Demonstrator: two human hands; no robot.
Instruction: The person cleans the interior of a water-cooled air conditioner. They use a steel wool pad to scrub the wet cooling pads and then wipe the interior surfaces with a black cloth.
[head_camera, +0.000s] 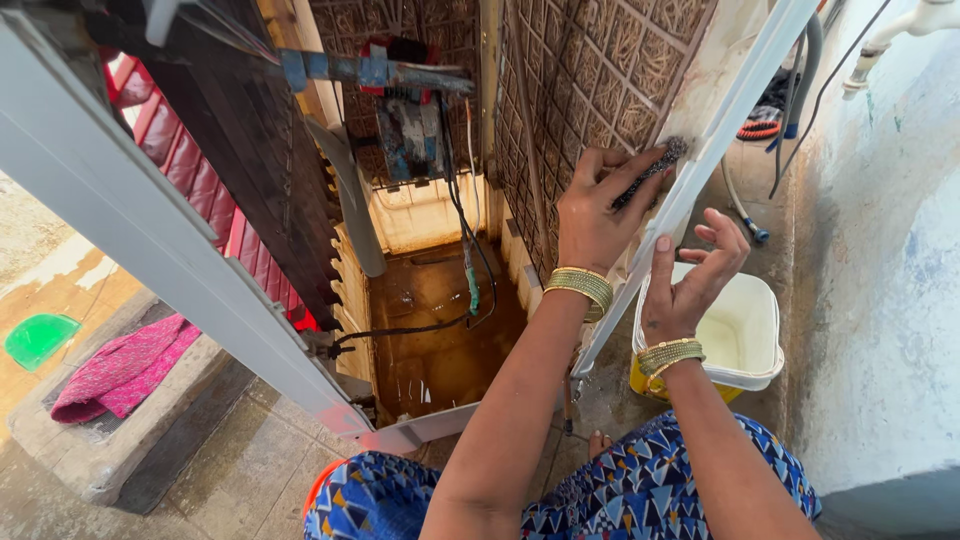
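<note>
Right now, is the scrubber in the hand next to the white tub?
No, the dark scrubber is in the left hand against the white frame; the right hand above the white tub holds nothing.

Pink cloth (125, 368), green lid (38, 338), white-and-yellow tub (760, 345), blue triangle-patterned dress (640, 490), gold bangles (582, 288).

Open tank (440, 330) below; wires (462, 230) and white frame (700, 170) crowd the sides.
</note>
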